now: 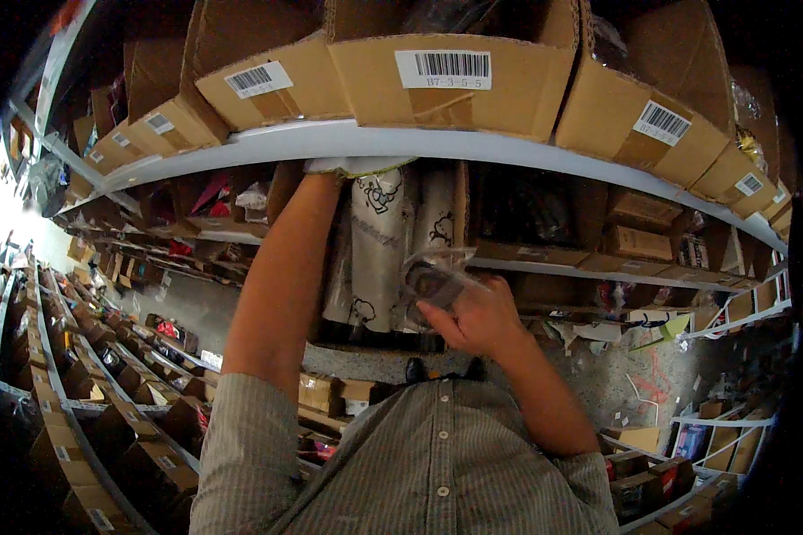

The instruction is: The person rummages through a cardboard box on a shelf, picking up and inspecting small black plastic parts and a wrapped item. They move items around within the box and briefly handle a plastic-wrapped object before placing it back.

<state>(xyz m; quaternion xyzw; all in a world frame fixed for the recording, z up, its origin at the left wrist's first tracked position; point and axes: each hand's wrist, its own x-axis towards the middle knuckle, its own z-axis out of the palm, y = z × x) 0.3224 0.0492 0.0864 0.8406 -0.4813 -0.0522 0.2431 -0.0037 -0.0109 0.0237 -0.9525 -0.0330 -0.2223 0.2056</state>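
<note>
My right hand (489, 319) is closed on a clear plastic bag (435, 283) with a dark, rounded item inside, which I cannot make out further. The bag is just in front of pale rolls (379, 241) printed with black cartoon line drawings, standing in an open carton on the lower shelf. My left forearm (277, 276) reaches up along the left side of these rolls. Its hand is hidden beyond the shelf beam, by a white sheet or packet (361, 166) with a yellow-green edge; its fingers do not show.
A pale metal shelf beam (401, 143) crosses above the rolls and carries open cardboard boxes (500, 107) with barcode labels. More bins flank the rolls, including small brown cartons (638, 242). Racks of boxes (71, 428) line the left. Litter lies on the grey floor (611, 379).
</note>
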